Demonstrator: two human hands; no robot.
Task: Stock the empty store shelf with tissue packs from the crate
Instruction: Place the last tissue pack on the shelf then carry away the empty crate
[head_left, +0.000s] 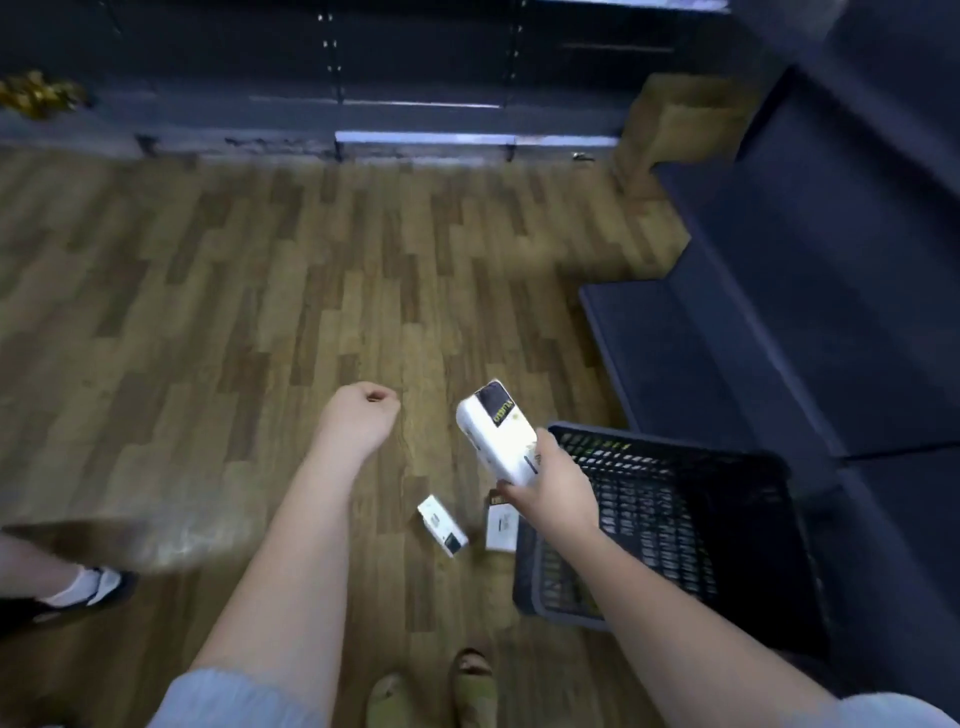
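Observation:
My right hand (550, 491) grips a white tissue pack (496, 431) with a dark label, held up above the floor just left of the black plastic crate (675, 525). The crate stands on the floor at the lower right, and its mesh bottom shows. Two more white tissue packs lie on the floor: one (442, 525) to the left of the crate and one (503, 527) against its left wall, partly hidden by my hand. My left hand (363, 410) hangs in a loose fist over the floor and holds nothing. Dark empty shelves (779, 291) rise at the right.
Wooden floor fills the middle. A dark shelf unit (415, 78) runs along the back. A cardboard box (670, 124) sits at the back right corner. Another person's foot in a sandal (78, 592) is at the left edge. My own feet (431, 691) show at the bottom.

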